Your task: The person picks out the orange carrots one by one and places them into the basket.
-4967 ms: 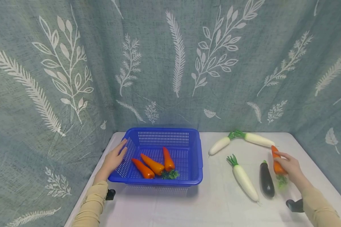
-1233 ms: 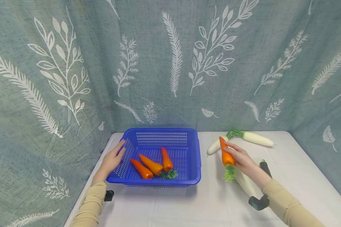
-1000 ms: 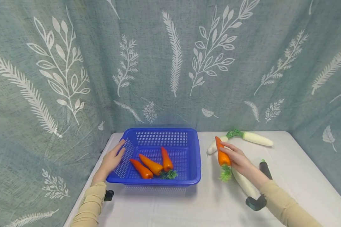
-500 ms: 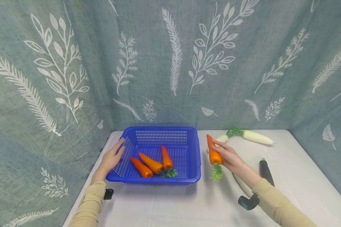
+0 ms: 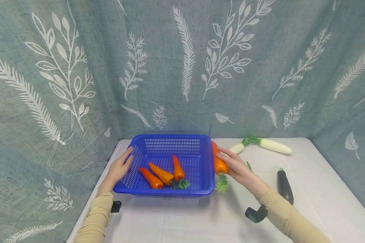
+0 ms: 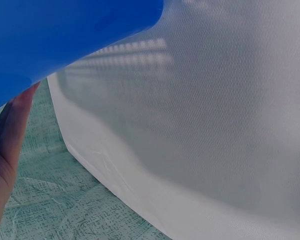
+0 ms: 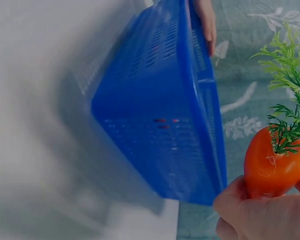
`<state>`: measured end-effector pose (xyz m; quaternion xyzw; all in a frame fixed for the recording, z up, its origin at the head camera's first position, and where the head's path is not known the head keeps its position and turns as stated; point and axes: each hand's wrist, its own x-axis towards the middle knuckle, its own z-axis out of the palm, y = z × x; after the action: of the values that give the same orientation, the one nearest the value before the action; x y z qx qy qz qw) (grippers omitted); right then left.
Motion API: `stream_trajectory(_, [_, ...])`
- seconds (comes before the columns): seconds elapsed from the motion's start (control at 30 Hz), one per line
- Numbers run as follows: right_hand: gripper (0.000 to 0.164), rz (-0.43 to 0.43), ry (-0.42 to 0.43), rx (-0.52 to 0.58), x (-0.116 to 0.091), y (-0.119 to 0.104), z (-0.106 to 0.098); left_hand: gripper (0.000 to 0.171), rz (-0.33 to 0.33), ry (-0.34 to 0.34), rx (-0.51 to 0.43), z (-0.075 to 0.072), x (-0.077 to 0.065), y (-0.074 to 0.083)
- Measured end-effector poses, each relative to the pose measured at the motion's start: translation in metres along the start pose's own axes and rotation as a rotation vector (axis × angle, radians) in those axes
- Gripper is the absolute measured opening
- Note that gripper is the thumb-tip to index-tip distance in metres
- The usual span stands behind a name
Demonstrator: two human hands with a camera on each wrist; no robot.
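Note:
My right hand holds an orange carrot with a green leafy top just outside the right rim of the blue plastic basket. In the right wrist view, thumb and fingers grip this carrot near its leafy end, beside the basket wall. My left hand rests on the basket's left rim, its fingers looking straight. Inside the basket lie three more carrots: a reddish one, an orange one and one with leaves.
On the white-covered table, two white radishes lie at the back right, one partly behind my right hand. A third is almost wholly hidden by my right arm. An eggplant lies farther right. A patterned curtain hangs behind the table.
My right hand has picked up the carrot from the table's right side and carried it left to the basket's right rim. The left hand and basket have hardly moved.

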<state>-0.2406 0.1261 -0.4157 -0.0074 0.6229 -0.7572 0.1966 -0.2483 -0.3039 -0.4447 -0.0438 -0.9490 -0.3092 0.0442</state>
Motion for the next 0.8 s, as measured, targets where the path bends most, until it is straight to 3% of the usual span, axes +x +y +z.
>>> stream_trajectory(0.8, [0.052,-0.036,-0.03,0.053,0.025,0.002,0.046,0.053,-0.009,-0.019,0.004,-0.001,-0.001,0.002])
